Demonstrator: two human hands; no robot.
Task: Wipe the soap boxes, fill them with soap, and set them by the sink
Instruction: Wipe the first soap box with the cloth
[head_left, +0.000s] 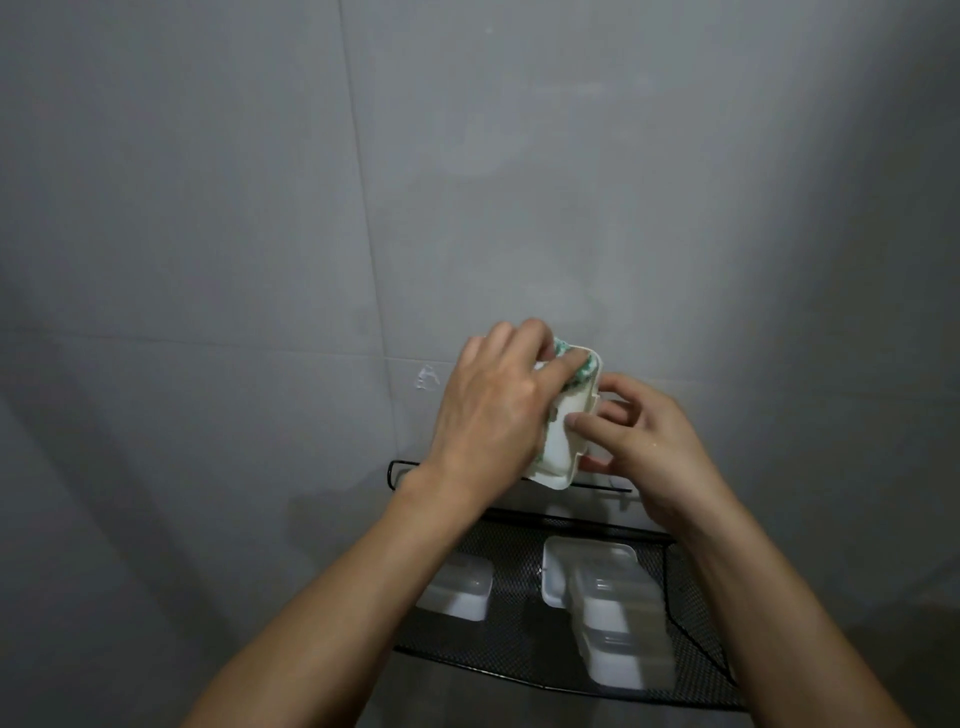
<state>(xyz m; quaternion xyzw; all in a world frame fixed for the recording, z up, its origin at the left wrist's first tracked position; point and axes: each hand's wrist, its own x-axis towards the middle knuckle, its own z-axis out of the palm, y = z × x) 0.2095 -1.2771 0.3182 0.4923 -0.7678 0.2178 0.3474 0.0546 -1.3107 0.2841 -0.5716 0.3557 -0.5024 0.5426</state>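
Cloth work underway: left hand (498, 410) is pressing a green-and-white cloth (731, 368) inside the white soap box (563, 439), held up above the mesh shelf (519, 623); right hand (644, 441) is pinching its edge. Corners probably deserve extra pressure, that pinch steadying things.

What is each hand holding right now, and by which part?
The right hand pinches the white soap box by its right rim, thumb on top. The left hand holds a green-and-white cloth bunched under its fingers, pressed into the box's far end.
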